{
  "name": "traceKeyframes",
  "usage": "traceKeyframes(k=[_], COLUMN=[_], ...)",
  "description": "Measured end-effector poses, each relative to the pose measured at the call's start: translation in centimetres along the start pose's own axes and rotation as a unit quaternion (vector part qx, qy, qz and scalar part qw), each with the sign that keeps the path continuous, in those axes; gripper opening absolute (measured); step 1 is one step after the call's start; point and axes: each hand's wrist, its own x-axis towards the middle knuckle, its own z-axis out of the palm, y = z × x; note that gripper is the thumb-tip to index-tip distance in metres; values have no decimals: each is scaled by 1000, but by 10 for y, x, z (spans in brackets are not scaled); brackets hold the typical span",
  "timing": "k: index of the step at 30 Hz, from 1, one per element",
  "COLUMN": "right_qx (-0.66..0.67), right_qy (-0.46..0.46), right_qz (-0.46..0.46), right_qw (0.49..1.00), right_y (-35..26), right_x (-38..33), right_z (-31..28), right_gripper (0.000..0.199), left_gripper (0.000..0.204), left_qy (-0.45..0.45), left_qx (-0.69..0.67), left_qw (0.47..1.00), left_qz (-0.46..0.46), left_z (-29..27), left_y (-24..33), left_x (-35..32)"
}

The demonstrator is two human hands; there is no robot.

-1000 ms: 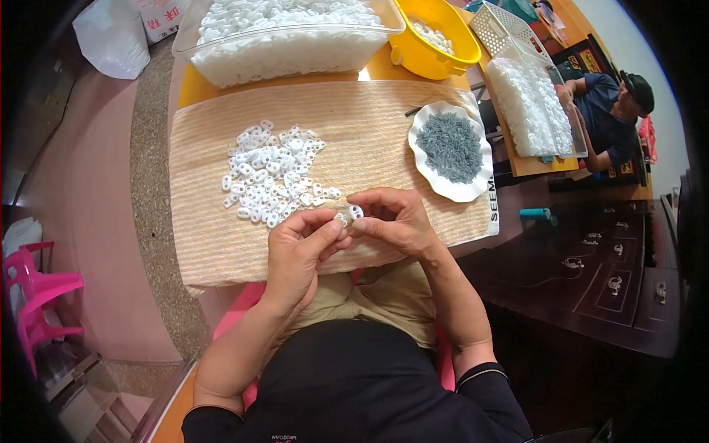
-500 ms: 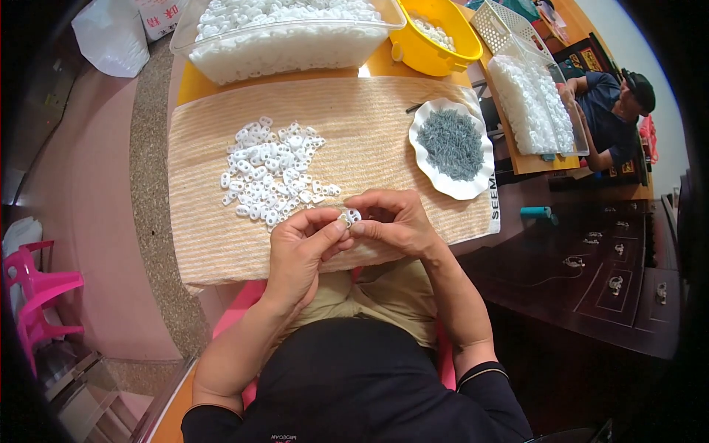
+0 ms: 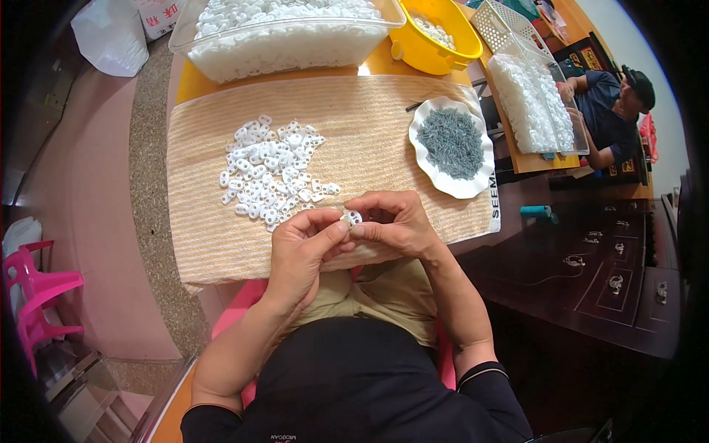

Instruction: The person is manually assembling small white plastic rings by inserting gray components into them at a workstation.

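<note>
A small white plastic piece with holes (image 3: 354,217) is pinched between my two hands near the front edge of the cloth. My left hand (image 3: 306,247) grips its left side with thumb and forefinger. On the other side, the thumb and fingers of my right hand (image 3: 396,225) close on the same piece. Just beyond my hands lies a loose heap of similar two-holed white pieces (image 3: 258,173). To the right, a white scalloped plate (image 3: 437,182) holds a mound of thin grey parts (image 3: 450,144), too small to make out singly.
A striped beige cloth (image 3: 369,122) covers the table. At the back stand a clear bin (image 3: 288,63) full of white pieces and a yellow basin (image 3: 436,59). A co-worker (image 3: 609,111) sits at the right behind another filled bin (image 3: 528,103). Pink chairs (image 3: 44,288) stand at left.
Both hands stay in nearly the same place, still holding the white piece. It seems slightly turned between the fingertips. The heap and the plate look unchanged.
</note>
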Motion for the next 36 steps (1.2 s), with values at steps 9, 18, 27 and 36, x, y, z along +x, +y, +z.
traceKeyframes(k=[9, 18, 27, 36], right_qx=[0, -7, -42, -70], right_qy=[4, -8, -10, -8], right_qz=[1, -30, -56, -160], right_qw=[1000, 999, 997, 985], right_y=[-2, 1, -4, -4], right_x=[-3, -10, -12, -11], right_z=[-1, -1, 1, 10], right_gripper=[30, 29, 29, 30], left_gripper=[14, 10, 14, 19], left_qy=[-11, -50, -126, -154], left_qx=[-8, -12, -67, -45], left_qw=[1000, 998, 988, 986], left_qz=[-18, -43, -66, -50], left_z=[1, 2, 0, 1], left_y=[2, 4, 4, 9], left_x=[0, -3, -1, -4])
